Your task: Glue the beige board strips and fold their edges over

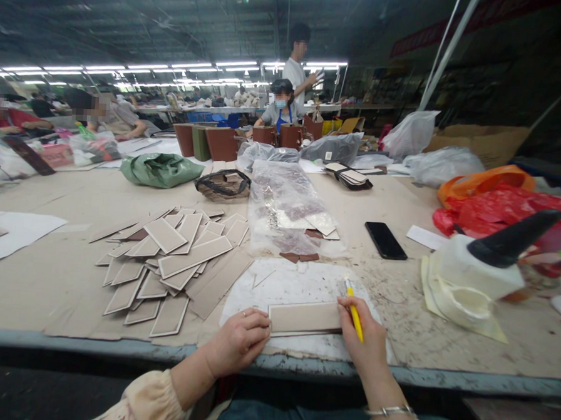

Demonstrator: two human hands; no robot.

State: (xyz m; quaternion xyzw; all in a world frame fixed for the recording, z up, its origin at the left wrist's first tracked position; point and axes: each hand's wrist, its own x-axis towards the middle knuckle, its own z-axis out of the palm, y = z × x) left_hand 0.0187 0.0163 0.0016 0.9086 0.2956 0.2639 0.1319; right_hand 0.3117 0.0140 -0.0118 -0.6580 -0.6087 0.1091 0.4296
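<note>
Right at the near edge of the bench (69,293), we have a long beige panel (303,318) with a pale border, lying lengthwise on a white sheet (258,284). Our left hand (244,338) is at the panel's left end, its fingers closed together on the corner. Our right hand (364,332) grips a yellow tool (354,314) between its fingers, the tip pointing up and away from us, and its fingertips also meet the panel's right end.

To the left of the sheet we see a loose, overlapping heap of panels (170,254). Beyond the sheet lies a clear plastic bag (286,191), with small brown pieces (299,257) at its near end, and a green bag (163,169) sits farther left. On our right are a black phone (385,240), a white bottle (475,264) with a black nozzle, and a tape roll (466,302) just beside the bottle. Red plastic (506,209) lies behind the bottle. Across the bench, a masked person (281,110) sits behind brown containers (291,136), while another person (294,73) stands farther back.
</note>
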